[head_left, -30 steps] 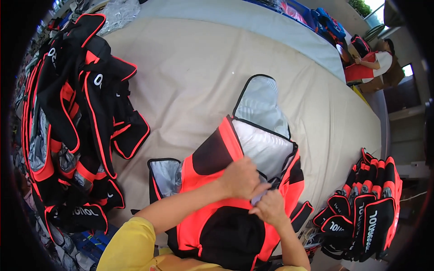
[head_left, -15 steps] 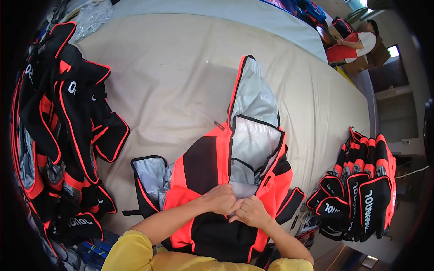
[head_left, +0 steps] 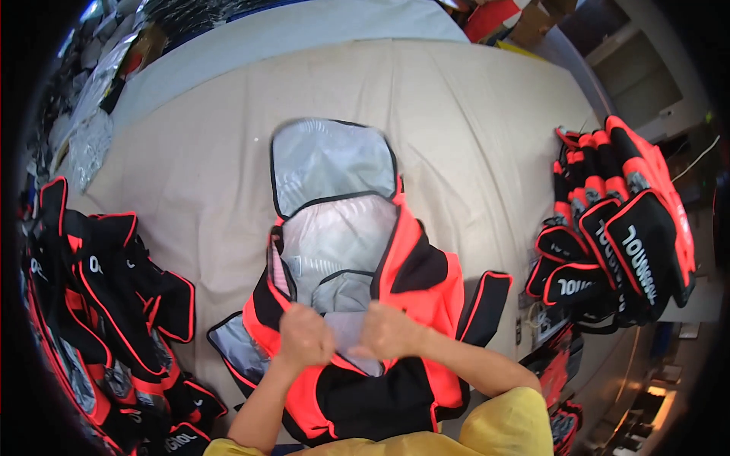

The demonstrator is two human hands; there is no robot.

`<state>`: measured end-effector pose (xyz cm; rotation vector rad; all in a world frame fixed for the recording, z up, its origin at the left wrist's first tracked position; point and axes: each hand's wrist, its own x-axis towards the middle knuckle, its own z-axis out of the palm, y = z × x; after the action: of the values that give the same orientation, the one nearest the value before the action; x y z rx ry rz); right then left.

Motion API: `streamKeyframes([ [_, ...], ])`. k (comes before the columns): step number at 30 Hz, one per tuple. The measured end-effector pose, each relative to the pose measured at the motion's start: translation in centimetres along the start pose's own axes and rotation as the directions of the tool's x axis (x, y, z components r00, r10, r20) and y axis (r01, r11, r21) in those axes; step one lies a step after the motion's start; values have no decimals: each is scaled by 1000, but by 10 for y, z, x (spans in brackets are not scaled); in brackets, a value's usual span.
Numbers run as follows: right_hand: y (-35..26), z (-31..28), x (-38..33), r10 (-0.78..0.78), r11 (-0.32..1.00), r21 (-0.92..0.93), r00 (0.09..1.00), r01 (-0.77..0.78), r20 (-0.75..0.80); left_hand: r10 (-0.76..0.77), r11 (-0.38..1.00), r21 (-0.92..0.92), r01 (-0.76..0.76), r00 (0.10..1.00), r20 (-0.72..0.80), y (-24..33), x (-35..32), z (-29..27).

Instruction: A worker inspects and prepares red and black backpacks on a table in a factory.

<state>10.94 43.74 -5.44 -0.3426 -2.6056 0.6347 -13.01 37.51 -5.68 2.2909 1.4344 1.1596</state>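
While gripping the black-and-red bag [head_left: 422, 270] at the lower centre of the frame, now see its mouth standing wider than half a second ago. Find the grey-lined flap [head_left: 332, 161] spread broad above it, no longer peaked up narrow, and the pale lining [head_left: 334, 232] showing well down inside. Judge the inside easier to get at for it, along the beige-covered desk [head_left: 220, 144].

Hold left hand [head_left: 306, 334] and right hand [head_left: 391, 330] apart over the near edge of the mouth, no longer pressed together. Have the fingers of both curled in, apparently clamped on the bag; cannot tell the exact pinch through the blur. Bring left forearm [head_left: 266, 399] up steeply from the lower left, right forearm [head_left: 475, 362] across more flatly from a yellow sleeve [head_left: 509, 425] at lower right.

Farther out, notice a heap of similar bags [head_left: 99, 327] at lower left and a stack of folded bags [head_left: 635, 220] at right.
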Motion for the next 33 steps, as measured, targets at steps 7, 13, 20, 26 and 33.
streamKeyframes([
  [7,-11,71,-26,224,941,226,963,-253,148,-75,949,314,5,975,208,-30,-32,62],
  [13,0,80,-32,162,947,278,987,-158,9,-113,944,328,34,968,225,-31,-39,66],
  [20,2,92,-32,177,959,242,979,-147,-107,-95,935,355,8,969,227,-33,-38,70],
  [26,1,86,-30,136,976,189,980,-108,-145,-106,922,387,18,972,208,-32,-42,70],
  [33,-39,27,-13,171,984,14,930,-176,-325,-102,901,434,16,979,176,-33,-42,74],
])
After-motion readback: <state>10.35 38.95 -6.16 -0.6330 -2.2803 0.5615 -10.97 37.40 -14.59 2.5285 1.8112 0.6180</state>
